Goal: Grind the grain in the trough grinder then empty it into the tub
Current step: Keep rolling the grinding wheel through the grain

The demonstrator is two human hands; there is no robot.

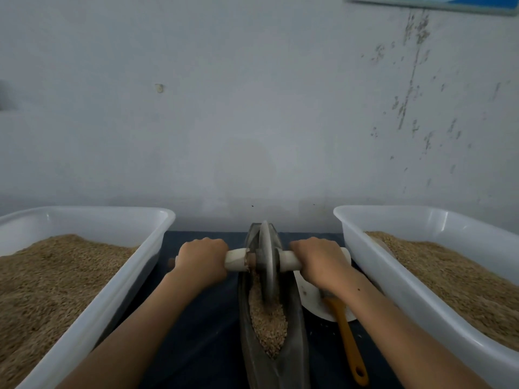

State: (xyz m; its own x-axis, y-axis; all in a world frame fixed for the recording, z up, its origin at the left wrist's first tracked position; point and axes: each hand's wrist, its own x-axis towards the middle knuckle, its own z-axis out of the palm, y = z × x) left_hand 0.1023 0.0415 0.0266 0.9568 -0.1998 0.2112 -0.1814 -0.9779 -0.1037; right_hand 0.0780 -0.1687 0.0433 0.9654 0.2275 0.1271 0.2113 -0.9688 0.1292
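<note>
Grinding under way: left hand [202, 258] and right hand [318, 259] each clench the pale wooden axle [237, 259] of the grey disc wheel [266, 265]. Tan grain [268, 324] fills the dark boat-shaped trough [292, 357]; emptying into the white plastic tub [393, 276] at 3 o'clock not begun.

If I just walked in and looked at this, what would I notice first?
Right in the middle, the left hand and the right hand grip the pale wooden handles of a grey metal grinding wheel standing in a long dark boat-shaped trough full of tan grain. On each side sits a big white plastic tub heaped with brown grain.
</note>
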